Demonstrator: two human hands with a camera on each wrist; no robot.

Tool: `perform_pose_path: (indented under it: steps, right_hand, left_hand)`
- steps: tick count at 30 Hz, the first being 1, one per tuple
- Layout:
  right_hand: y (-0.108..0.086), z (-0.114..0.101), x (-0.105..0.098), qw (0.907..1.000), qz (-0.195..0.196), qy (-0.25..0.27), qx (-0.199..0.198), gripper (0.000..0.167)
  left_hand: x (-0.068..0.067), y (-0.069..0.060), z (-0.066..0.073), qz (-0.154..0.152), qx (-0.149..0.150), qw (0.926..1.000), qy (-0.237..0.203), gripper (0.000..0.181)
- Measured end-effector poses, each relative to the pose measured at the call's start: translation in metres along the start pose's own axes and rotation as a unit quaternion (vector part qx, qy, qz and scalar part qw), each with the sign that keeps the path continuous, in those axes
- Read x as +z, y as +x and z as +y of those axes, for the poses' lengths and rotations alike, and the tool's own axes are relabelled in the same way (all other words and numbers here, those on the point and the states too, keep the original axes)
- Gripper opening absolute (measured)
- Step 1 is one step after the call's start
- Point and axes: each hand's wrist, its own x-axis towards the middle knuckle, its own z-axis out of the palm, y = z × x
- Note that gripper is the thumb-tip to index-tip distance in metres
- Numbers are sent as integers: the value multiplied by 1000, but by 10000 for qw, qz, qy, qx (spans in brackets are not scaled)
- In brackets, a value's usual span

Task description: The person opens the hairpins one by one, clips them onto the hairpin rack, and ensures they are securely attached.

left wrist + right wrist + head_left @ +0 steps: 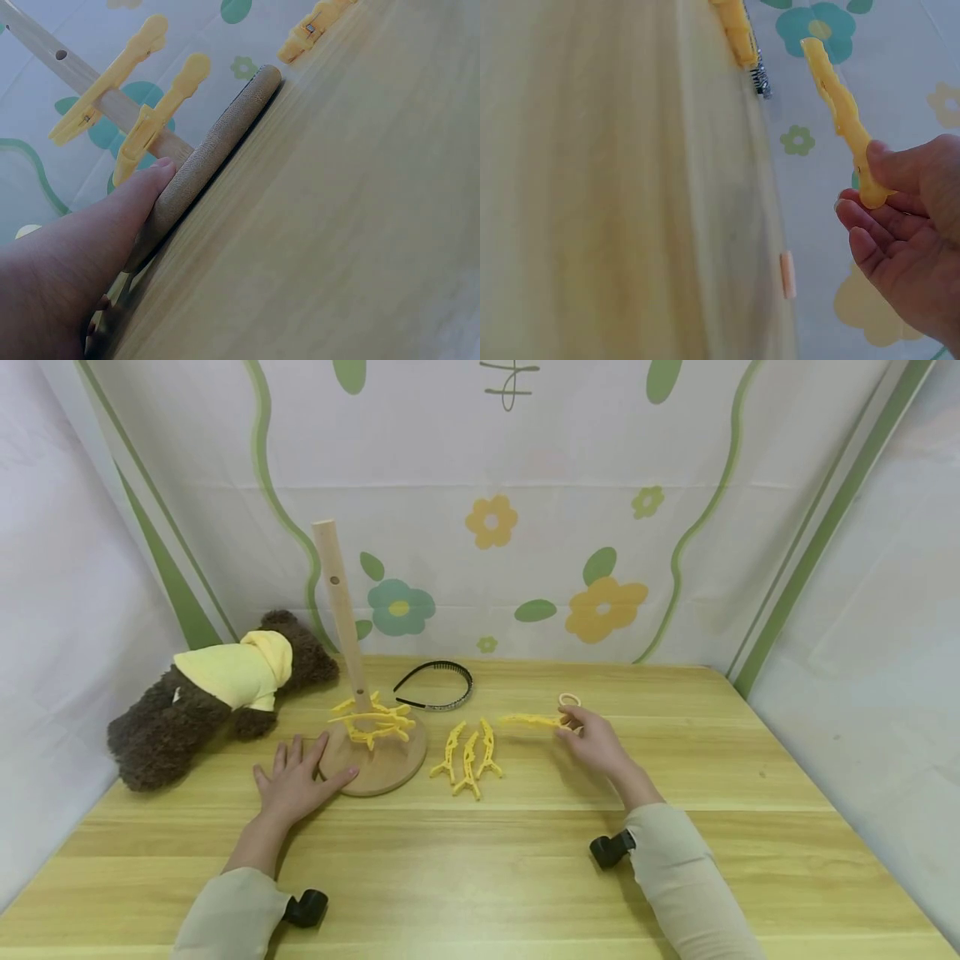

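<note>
My right hand (595,745) pinches a yellow hair clip (531,720) by its handle end between thumb and fingers. The right wrist view shows this clip (840,112) raised above the table, its long jaw pointing away from the palm. My left hand (294,783) lies with fingers spread at the left of a round wooden base (390,777), its thumb resting on the rim. From that base rises a wooden post (343,610). Several yellow clips (375,720) are around the post's lower part; the left wrist view shows two clips (161,112) crossing it.
Three yellow clips (468,764) lie on the table between the base and my right hand. Behind them is a black headband (471,681). A small pale ring (569,699) lies beyond my right hand. At the left lies a brown teddy bear (168,727) in a yellow hoodie.
</note>
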Motion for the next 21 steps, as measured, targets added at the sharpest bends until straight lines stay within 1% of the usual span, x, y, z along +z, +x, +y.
perform_pose_path:
  steps: [5,12,21]
  right_hand:
    - [9,-15,-4,9997,-62,33,-221,33]
    - [27,-31,-6,9987,-75,-147,-475,31]
    - [47,-63,-10,9966,-366,-302,-679,32]
  left_hand:
    - [-1,-1,1,11,-8,10000,-25,92]
    - [-2,-2,2,-3,4,10000,-66,91]
    - [-2,-1,2,26,28,10000,-74,91]
